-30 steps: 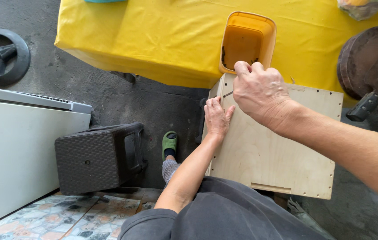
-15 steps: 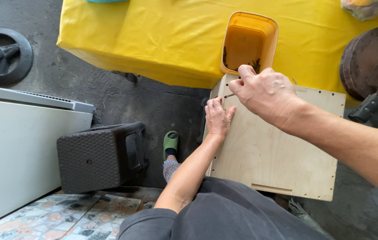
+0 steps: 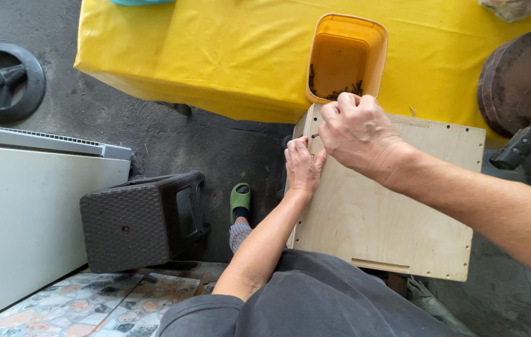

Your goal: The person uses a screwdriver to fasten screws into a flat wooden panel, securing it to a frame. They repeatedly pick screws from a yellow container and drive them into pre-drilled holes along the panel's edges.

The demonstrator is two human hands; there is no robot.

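Plywood panel (image 3: 390,218) resting flat on the person's lap, long axis running left to right, far edge just beside the yellow container (image 3: 346,59). Left hand (image 3: 303,167) presses the panel's left edge; right hand (image 3: 356,132), fingers curled, pinches a small screw (image 3: 314,135) at the far-left corner.

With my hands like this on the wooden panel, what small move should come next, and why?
Probably press the small dark screw into the pale plywood panel's edge: the right hand pinches at it there while the left hand steadies that edge.
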